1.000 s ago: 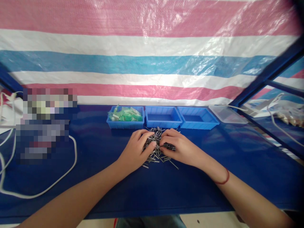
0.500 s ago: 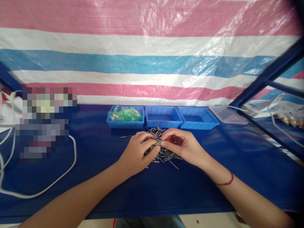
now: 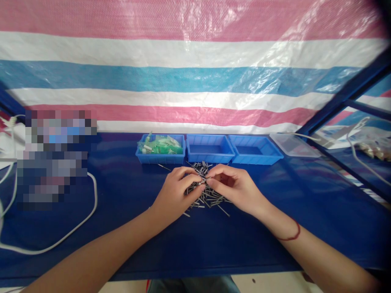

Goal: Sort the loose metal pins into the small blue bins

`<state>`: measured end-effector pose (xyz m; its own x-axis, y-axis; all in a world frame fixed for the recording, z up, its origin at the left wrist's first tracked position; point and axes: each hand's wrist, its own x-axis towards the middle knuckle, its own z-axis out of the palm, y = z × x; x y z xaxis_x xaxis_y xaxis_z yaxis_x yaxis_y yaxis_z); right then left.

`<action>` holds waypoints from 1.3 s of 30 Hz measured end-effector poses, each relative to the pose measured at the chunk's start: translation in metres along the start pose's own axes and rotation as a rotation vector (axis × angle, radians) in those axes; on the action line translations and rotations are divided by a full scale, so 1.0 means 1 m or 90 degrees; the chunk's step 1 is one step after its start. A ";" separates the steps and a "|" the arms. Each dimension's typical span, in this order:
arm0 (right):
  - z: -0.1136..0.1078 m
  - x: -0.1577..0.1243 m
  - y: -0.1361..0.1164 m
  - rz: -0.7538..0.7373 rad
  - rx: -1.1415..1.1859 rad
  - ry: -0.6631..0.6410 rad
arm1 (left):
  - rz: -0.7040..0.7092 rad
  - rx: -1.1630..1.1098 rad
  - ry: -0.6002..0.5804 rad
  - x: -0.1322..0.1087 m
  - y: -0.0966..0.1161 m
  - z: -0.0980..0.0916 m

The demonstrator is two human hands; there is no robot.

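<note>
Over a heap of thin, screw-like metal pieces (image 3: 210, 198), both my hands meet at their fingertips. My left hand (image 3: 175, 191) comes in from the left, thumb and fingers closed on a small metal piece (image 3: 204, 180). From the other side, my right hand (image 3: 240, 188) pinches the same spot between thumb and forefinger. The fingers partly cover this piece, so whether it is one or more cannot be told. Part of the heap is hidden beneath the hands.
Behind the heap stand a blue bin (image 3: 160, 158) holding green plastic bags and white pieces, a middle blue bin (image 3: 210, 158) and a right blue bin (image 3: 259, 158). A clear plastic lid (image 3: 295, 145) lies farther right. A white cable (image 3: 95, 191) loops across the left of the table.
The fingertips have shifted slightly around the small metal piece. The loose piece left of the heap appears farther back and at a different angle. The camera view has moved a little.
</note>
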<state>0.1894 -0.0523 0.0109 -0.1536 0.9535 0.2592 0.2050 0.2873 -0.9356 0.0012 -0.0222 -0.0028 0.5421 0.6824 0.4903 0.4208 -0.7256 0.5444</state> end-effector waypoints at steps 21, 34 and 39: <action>-0.042 0.029 0.030 -0.189 -0.550 0.267 | -0.144 0.217 -0.292 0.011 -0.009 -0.090; -0.022 0.015 0.017 -0.203 -0.520 0.111 | -0.226 0.201 -0.456 -0.004 -0.027 -0.093; -0.011 0.009 0.014 -0.226 -0.492 0.023 | -0.128 0.211 -0.360 0.003 -0.034 -0.077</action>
<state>0.2018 -0.0387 0.0031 -0.3048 0.7936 0.5267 0.7547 0.5385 -0.3746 -0.0674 0.0108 0.0324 0.6885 0.7210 -0.0784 0.7048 -0.6397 0.3067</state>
